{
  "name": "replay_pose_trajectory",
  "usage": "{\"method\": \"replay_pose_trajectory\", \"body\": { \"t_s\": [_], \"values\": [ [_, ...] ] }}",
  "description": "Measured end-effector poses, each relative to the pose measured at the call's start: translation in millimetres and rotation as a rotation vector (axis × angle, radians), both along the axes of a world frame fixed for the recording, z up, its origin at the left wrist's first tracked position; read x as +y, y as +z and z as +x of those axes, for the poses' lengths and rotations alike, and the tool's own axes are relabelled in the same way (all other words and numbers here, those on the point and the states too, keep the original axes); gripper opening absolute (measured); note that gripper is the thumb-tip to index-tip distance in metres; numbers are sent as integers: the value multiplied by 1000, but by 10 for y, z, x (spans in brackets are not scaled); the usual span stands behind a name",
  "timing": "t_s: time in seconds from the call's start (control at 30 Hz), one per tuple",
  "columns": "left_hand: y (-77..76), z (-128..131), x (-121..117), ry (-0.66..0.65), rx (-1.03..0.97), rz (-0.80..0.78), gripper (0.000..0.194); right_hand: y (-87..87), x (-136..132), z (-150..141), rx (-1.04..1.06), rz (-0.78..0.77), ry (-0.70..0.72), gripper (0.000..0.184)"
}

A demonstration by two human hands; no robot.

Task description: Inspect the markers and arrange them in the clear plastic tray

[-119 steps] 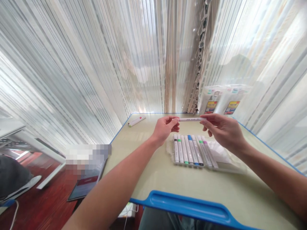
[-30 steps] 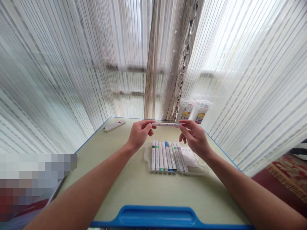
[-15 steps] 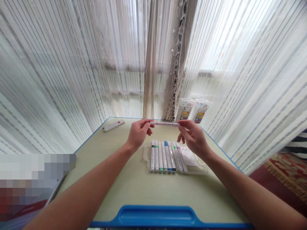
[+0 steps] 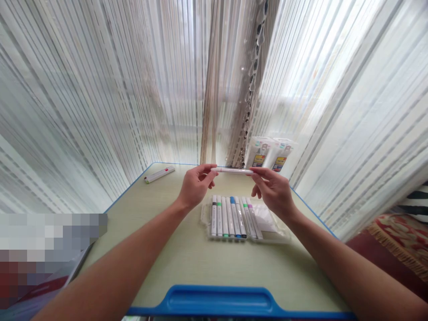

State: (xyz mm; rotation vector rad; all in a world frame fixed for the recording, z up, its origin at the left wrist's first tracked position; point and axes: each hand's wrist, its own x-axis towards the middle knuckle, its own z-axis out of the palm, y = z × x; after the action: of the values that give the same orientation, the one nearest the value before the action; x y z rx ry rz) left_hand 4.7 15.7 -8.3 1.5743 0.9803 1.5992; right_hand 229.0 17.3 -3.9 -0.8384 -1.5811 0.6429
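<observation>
Pinching a white marker point(image 4: 235, 170) at both ends, the hands point(image 4: 195, 185) hold it nearly level between them.

The slim white marker point(image 4: 233, 170) is stretching almost level, its thin band showing near the left end, both ends being pinched, left hand point(image 4: 198, 185) to right hand point(image 4: 272, 189)!

Left hand point(image 4: 194, 187) and right hand point(image 4: 276, 191) bare, fingers point(image 4: 204, 167) slim, thumbs point(image 4: 210, 177) thicker. Behind the fingers, left wrist point(image 4: 181, 207) and right wrist point(image 4: 295, 216) also bare, narrower than the hands. Farther back from the fingers, left forearm point(image 4: 133, 249) and right forearm point(image 4: 351, 263) uncovered, smooth-outlined, widening steadily, broadest farthest away.
</observation>
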Motion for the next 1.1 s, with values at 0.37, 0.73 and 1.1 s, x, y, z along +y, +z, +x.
{"method": "replay_pose_trajectory", "body": {
  "t_s": [0.37,0.73,1.1],
  "values": [
    [-15,-16,17,-19,21,28,34,18,9,9,11,-14,-21,36],
    [4,-6,-7,-4,20,1,32,14,4,20,-1,-9,-9,35],
    [1,-2,-12,7,38,-3,31,5,11,20,-7,-8,2,36]
  ]
}}
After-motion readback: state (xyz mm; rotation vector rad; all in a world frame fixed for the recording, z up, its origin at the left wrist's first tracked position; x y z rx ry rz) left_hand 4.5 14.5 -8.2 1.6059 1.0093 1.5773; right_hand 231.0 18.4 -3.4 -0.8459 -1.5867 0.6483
